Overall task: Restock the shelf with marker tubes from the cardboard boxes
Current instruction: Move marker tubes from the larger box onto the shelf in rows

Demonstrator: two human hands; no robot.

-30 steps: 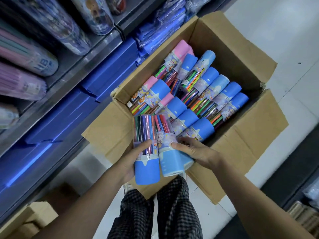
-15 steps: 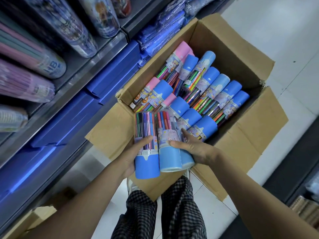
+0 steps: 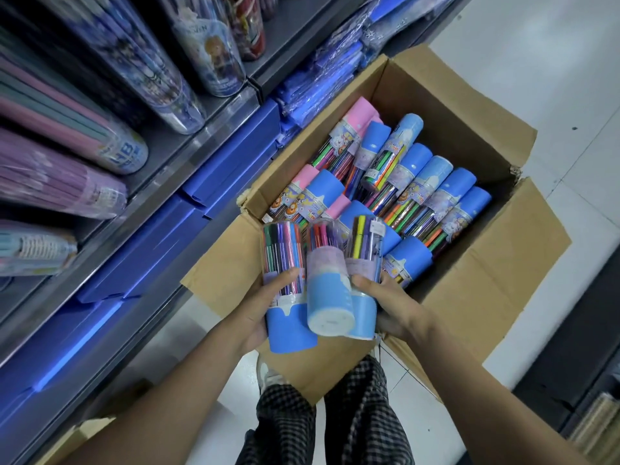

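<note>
Both hands clamp three marker tubes side by side, left hand gripping the outer left tube, right hand the right, long axes pointing away over the cardboard box, the shelf lying to their left.

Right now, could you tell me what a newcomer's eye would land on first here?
Three marker tubes, blue ends toward the camera, are gripped between the left hand and the right hand above the near edge of the open cardboard box. Behind them the box holds many more blue- and pink-capped tubes; the shelf runs along the left.
</note>
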